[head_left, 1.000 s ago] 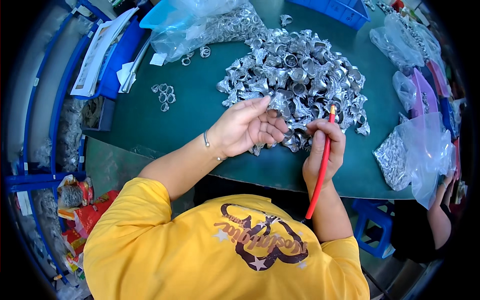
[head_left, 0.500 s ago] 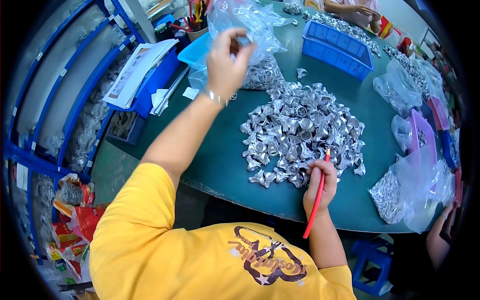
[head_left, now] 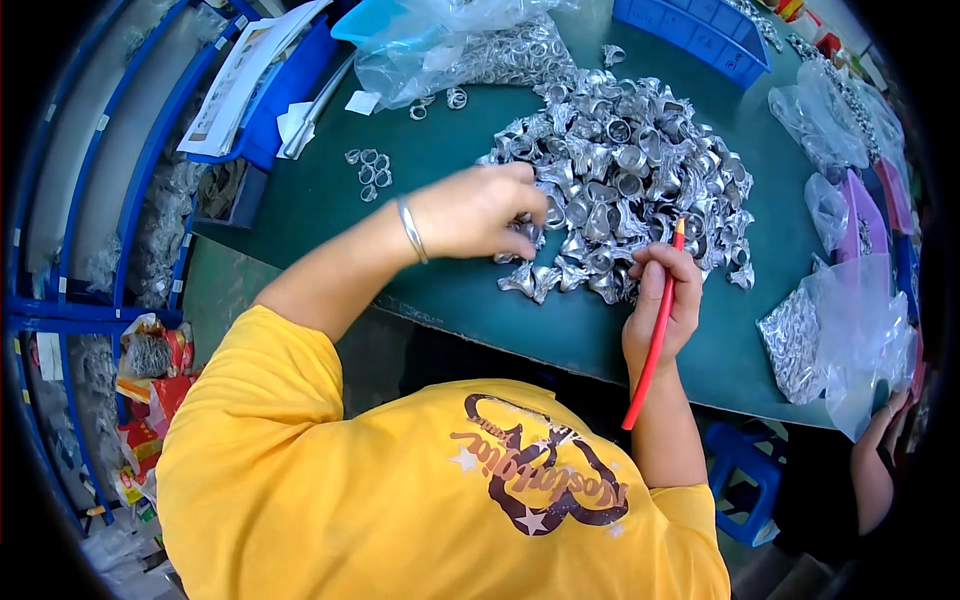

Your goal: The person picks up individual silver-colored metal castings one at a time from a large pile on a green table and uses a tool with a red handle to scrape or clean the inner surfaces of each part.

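A heap of chunky silver metal rings (head_left: 630, 165) lies on the green table. My left hand (head_left: 480, 212), somewhat blurred, is at the heap's left edge, with thumb and curled fingers apart and nothing visible between them. A bracelet circles that wrist. At the heap's near side, my right hand (head_left: 668, 290) is closed round a red pencil (head_left: 655, 345), its bare point upward beside the rings. Left of the heap sits a small group of loose rings (head_left: 370, 172). Beyond it, a clear plastic bag (head_left: 505, 52) full of rings lies near two more loose ones.
A blue bin (head_left: 695, 38) stands at the far side. Blue shelves (head_left: 110, 180) rise at left, beside a blue tray with papers (head_left: 250, 75). More bags of metal pieces (head_left: 795, 345) line the right edge. Another person's arm (head_left: 873, 470) shows at right, near a blue stool (head_left: 742, 480).
My left hand has come down from the plastic bag to the heap's left edge. The view has shifted, and the small ring group has come into sight. My right hand still holds the pencil.
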The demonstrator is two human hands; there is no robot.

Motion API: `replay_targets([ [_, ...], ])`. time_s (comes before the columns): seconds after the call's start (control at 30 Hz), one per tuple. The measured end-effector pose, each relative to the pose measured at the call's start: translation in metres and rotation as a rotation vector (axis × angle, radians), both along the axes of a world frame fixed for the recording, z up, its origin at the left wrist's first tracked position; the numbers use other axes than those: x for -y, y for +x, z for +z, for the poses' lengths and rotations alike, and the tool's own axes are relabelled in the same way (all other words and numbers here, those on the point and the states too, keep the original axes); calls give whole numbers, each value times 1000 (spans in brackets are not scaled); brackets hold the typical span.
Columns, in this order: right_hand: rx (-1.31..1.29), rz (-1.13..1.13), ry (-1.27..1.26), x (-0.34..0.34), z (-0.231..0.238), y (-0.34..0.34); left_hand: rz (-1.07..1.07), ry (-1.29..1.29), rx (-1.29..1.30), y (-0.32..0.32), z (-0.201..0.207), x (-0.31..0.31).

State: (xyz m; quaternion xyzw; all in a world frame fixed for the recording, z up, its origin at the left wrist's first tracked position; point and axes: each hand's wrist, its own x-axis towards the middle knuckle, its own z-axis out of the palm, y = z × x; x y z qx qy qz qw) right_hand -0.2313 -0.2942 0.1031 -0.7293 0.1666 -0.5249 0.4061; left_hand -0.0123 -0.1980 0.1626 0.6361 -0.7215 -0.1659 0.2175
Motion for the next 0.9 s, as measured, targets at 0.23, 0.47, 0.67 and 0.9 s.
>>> replay_targets([
  [0.23,-8,47,13,-2,1,1,15,-218,139,-6,-17,-11],
  [0.47,-62,35,-48,0,0,2,-24,-275,46,-12,-16,-3],
  [0.67,-75,32,-69,0,-1,3,88,-269,55,-16,-23,-7],
  [0.9,-37,54,-70,-1,2,4,255,-339,-224,-34,-23,5],
])
